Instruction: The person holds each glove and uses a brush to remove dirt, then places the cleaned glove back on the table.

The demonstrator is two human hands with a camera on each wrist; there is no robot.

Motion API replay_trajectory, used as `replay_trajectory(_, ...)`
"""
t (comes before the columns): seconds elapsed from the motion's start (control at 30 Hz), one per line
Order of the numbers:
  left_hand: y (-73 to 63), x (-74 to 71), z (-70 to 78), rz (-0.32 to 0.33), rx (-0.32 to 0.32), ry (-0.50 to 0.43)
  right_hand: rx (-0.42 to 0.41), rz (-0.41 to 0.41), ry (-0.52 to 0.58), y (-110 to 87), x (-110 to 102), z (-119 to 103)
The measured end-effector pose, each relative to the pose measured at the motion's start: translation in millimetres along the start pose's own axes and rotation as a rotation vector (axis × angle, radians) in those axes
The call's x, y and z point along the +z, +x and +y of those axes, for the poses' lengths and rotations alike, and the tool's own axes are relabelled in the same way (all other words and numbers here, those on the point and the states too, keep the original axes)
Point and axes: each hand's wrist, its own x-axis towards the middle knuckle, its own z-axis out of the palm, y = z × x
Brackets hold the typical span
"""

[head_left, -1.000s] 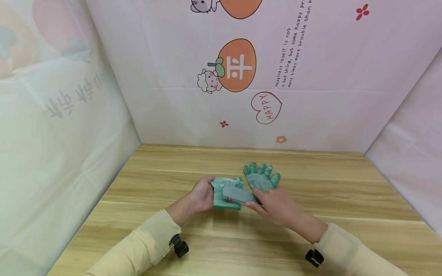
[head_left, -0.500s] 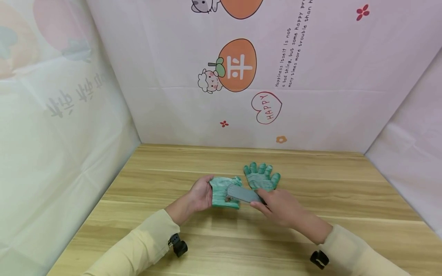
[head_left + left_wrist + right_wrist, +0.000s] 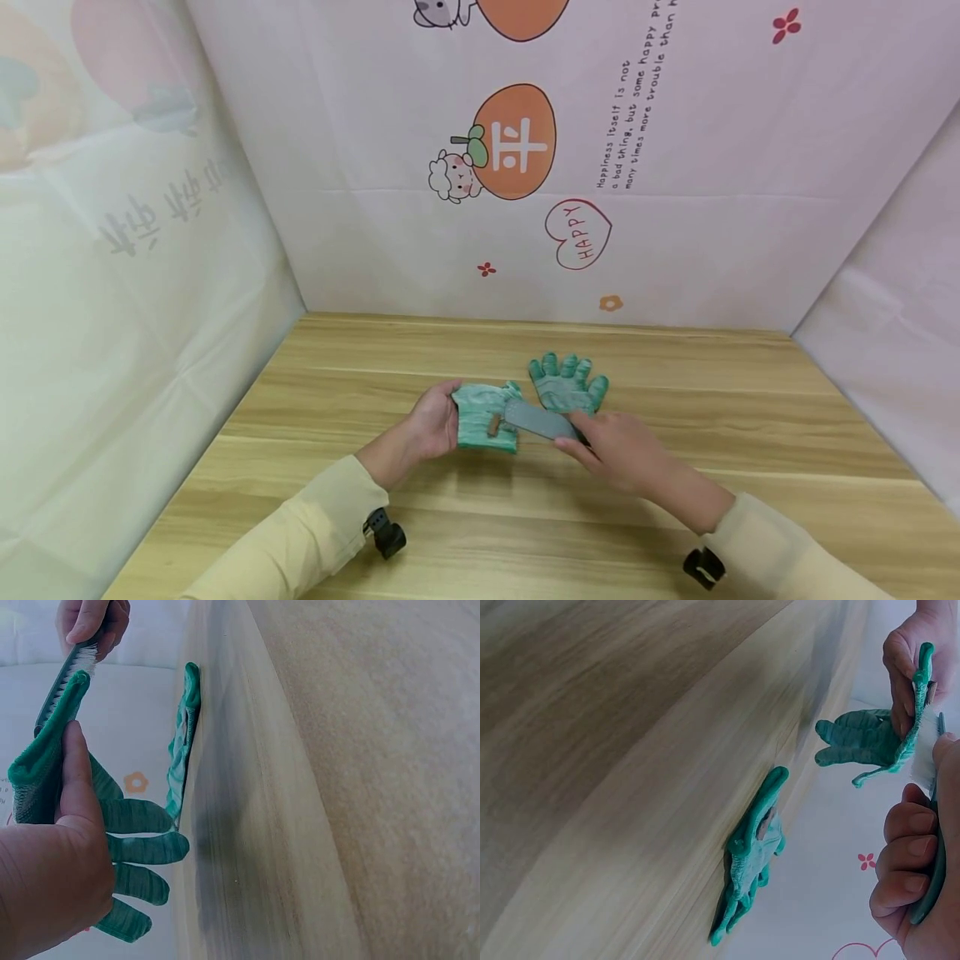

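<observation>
A green-and-white knit glove [image 3: 472,410] is held up off the table by my left hand [image 3: 432,423], which grips it at its left side. A small brown patch [image 3: 493,426] shows on the glove's face. My right hand [image 3: 621,448] grips the handle of a grey-green brush [image 3: 534,419], its head over the glove's right part. White bristles [image 3: 84,658] face the glove in the left wrist view. The held glove's fingers [image 3: 139,817] hang past my left hand there. Whether the bristles touch the fabric is hard to tell.
A second green glove [image 3: 566,387] lies flat on the wooden table [image 3: 390,350] just beyond my right hand, fingers pointing away. In the right wrist view a dark patch [image 3: 765,823] shows on it. Printed white sheets [image 3: 375,167] enclose the table's back and sides.
My right hand and the brush have drawn to the right across the held glove, uncovering the brown patch. The left hand has shifted slightly left with the glove.
</observation>
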Motion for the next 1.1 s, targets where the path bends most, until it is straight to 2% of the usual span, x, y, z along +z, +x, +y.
replay_trajectory(0.37, -1.4, -1.3, 0.9, 0.015, 0.000, -0.026, -0.003, 0.010, -0.010, -6.4, -2.1, 3.6)
replay_trajectory(0.7, -3.5, -6.4, 3.1, 0.022, 0.006, 0.013, 0.033, -0.003, 0.010, -9.6, -9.0, 7.6)
replay_trajectory(0.9, -4.1, -6.4, 2.2, 0.017, 0.011, 0.023, 0.007, 0.019, -0.013, -4.4, -16.4, 5.0)
replay_trajectory(1.1, -1.0, -3.8, 1.2, 0.008, -0.006, 0.007, -0.043, 0.082, -0.038, 3.8, -23.9, 1.0)
